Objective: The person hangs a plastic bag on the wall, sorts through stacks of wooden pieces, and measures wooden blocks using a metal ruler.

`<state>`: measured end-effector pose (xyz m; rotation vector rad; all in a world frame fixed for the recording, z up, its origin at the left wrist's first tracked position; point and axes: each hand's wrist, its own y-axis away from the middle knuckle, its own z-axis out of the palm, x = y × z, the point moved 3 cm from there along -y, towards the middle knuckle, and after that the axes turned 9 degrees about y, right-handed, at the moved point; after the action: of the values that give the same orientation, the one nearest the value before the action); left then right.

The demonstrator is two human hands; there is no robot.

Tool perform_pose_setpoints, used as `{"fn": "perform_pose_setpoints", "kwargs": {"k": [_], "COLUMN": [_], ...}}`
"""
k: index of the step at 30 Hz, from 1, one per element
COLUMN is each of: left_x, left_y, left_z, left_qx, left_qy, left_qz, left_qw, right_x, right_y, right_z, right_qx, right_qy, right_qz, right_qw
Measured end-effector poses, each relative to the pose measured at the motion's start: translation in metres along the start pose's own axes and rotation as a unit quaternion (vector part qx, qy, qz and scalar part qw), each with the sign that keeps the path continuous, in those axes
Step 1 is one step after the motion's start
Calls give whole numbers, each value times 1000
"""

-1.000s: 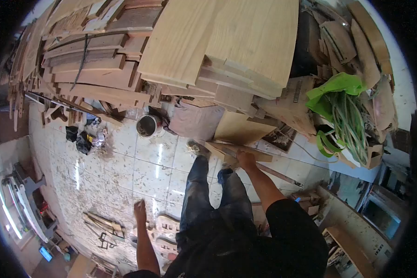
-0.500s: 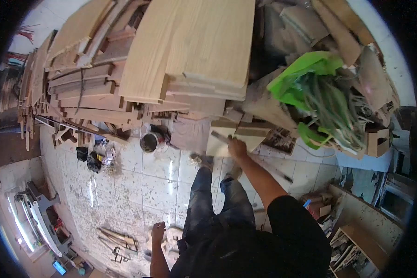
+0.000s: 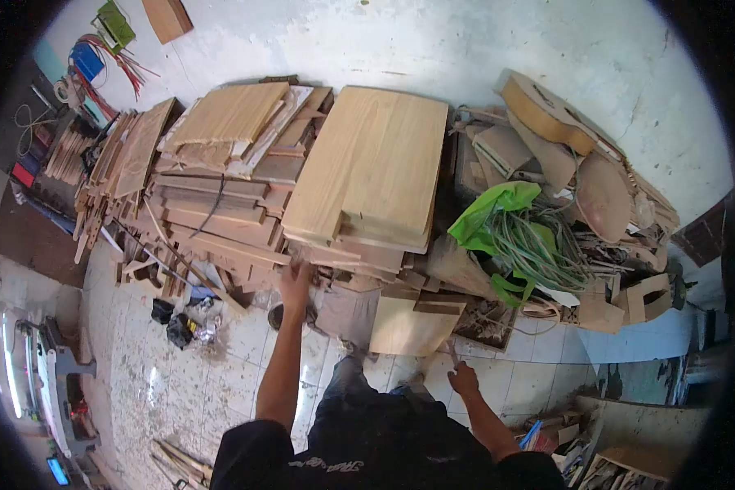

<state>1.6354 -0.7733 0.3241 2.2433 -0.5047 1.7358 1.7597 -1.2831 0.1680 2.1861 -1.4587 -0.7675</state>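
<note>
My left hand (image 3: 296,279) reaches forward to the front edge of a stack of pale wooden boards (image 3: 380,155), its fingertips right at the lower left boards and too small to make out. Low on the right, my right hand (image 3: 463,378) is closed around a narrow flat strip (image 3: 452,353), seen mostly end-on; I cannot tell whether it is wood or metal. Just ahead of that hand, a pale square panel (image 3: 412,325) leans against the pile.
More planks (image 3: 220,204) are piled on the left. A green bag with coiled cords (image 3: 539,245) lies on the right, below a guitar-shaped wooden body (image 3: 551,114). Black bags (image 3: 180,329) and shavings lie on the tiled floor (image 3: 229,384). Offcuts fill a box (image 3: 629,465) at lower right.
The view has tilted up, showing the wall. My left hand has gone from low beside my body up to the board stack. My right hand has drawn back with the strip.
</note>
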Motion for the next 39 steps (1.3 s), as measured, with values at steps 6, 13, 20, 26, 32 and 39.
{"fn": "perform_pose_setpoints", "kwargs": {"k": [6,13,20,26,32,39], "left_x": [61,8,0,39,-7,5], "left_y": [-124,-174,-170,-152,-131,-33], "left_z": [-1,11,16,7,3,-39], "left_qx": [144,-191,-240,-184,-234,-210], "left_qy": [-306,-59,132,63,81,240], "left_qz": [141,-134,-71,-47,-21,-266], "left_qw": [930,971,959,980,969,910], "right_x": [-15,-194,-295,-318,-310,-267], "right_y": [31,-15,-141,-148,-101,-51], "right_z": [-27,-164,-282,-295,-281,-229], "right_qx": [112,254,353,315,275,301], "right_qy": [-99,-150,-179,-127,-144,-153], "right_qz": [126,-41,-30,70,54,-6], "right_qw": [981,955,918,938,949,941]}}
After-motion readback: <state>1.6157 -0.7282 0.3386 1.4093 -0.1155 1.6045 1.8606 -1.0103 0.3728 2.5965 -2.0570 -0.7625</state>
